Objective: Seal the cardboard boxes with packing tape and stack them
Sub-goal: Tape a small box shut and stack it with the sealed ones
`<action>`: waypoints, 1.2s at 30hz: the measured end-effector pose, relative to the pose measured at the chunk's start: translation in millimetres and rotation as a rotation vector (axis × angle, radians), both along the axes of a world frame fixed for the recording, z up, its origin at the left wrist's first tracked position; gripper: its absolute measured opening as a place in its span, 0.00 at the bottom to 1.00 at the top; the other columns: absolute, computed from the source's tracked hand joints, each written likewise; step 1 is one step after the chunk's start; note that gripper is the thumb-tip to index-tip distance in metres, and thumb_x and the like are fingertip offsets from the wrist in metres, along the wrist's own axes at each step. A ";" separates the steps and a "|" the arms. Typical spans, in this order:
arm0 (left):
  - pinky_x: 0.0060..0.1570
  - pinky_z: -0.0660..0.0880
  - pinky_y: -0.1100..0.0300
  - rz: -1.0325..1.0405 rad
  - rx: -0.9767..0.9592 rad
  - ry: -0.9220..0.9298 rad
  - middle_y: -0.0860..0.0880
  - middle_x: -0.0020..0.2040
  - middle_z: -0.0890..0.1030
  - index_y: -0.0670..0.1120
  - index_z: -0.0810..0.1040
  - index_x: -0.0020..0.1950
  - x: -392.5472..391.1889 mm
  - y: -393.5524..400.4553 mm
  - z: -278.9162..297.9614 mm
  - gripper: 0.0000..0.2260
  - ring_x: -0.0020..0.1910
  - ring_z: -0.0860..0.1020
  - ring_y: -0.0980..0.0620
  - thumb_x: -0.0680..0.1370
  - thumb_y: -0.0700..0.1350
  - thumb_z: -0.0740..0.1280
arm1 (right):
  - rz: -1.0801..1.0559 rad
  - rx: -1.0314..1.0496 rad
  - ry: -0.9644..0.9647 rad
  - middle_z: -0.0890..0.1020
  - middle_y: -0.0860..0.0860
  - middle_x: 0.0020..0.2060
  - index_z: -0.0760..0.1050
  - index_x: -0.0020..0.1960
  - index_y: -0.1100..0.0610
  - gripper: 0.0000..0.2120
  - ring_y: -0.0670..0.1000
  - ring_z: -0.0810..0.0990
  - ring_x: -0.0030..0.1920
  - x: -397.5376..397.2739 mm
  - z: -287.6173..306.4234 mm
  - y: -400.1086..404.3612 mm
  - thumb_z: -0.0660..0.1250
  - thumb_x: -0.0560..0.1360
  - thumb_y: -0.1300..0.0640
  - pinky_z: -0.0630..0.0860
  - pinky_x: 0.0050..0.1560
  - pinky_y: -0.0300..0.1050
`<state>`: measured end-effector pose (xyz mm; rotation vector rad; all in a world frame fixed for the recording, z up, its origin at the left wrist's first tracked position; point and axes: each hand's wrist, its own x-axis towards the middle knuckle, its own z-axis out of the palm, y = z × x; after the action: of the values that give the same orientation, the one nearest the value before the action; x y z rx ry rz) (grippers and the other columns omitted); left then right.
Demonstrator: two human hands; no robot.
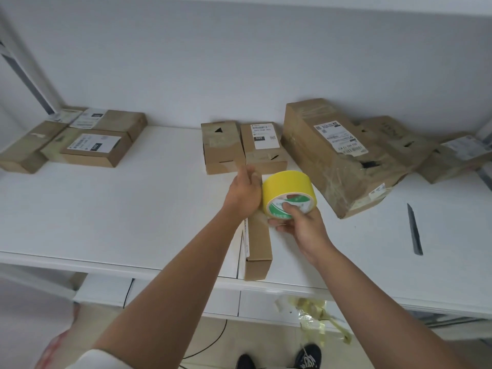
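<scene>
Yellow packing tape, a wide roll with a green-and-white printed core (287, 193), is held above the white counter (133, 209) by the right hand (302, 222), whose grip is clamped on it, thumb hooked into the core. The left hand (243, 194) lies against the roll's left side; whether its fingers pinch anything cannot be told. Under both hands a narrow brown cardboard box (257, 249) lies at the counter's front edge. Behind stand 2 small cardboard boxes with labels (243, 146), a large crumpled box (338, 155) at right, and a stack of flat boxes (80, 139) at far left. A dark knife (414, 230) lies well apart on the right.
</scene>
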<state>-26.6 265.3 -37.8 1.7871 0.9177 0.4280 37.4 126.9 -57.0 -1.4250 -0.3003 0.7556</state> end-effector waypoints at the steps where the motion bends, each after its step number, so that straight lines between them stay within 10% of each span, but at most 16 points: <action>1: 0.68 0.67 0.53 -0.013 0.037 0.018 0.45 0.68 0.74 0.48 0.67 0.72 1.1 -1.5 -0.4 0.16 0.67 0.71 0.45 0.85 0.50 0.53 | -0.009 -0.028 -0.037 0.84 0.58 0.43 0.75 0.55 0.58 0.05 0.57 0.85 0.36 2.1 -0.7 -1.0 0.64 0.79 0.62 0.77 0.34 0.43; 12: 0.64 0.68 0.48 -0.069 0.185 0.155 0.47 0.67 0.73 0.53 0.65 0.69 2.9 -1.2 -3.4 0.16 0.64 0.73 0.45 0.85 0.56 0.50 | 0.007 -0.227 -0.336 0.79 0.56 0.35 0.73 0.53 0.64 0.06 0.50 0.77 0.25 31.0 -2.5 -11.6 0.65 0.78 0.63 0.73 0.27 0.40; 24: 0.62 0.68 0.43 -0.120 0.361 0.374 0.42 0.66 0.73 0.58 0.62 0.72 -3.3 6.5 0.1 0.20 0.64 0.73 0.35 0.82 0.62 0.51 | 0.044 -0.116 0.039 0.79 0.60 0.35 0.76 0.53 0.63 0.08 0.52 0.78 0.32 -0.9 -27.4 -4.8 0.68 0.78 0.57 0.75 0.35 0.43; 36: 0.64 0.72 0.47 0.056 0.024 -0.039 0.49 0.59 0.81 0.58 0.73 0.65 -46.7 27.4 -12.9 0.21 0.59 0.78 0.46 0.78 0.62 0.52 | 0.363 -0.337 -0.248 0.82 0.44 0.52 0.75 0.58 0.44 0.13 0.47 0.79 0.55 -20.8 -4.6 21.3 0.65 0.77 0.40 0.75 0.56 0.43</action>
<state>-73.3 292.7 -50.7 1.7717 0.9411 0.5100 16.5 148.2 -61.6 -1.8151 -0.6610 0.9563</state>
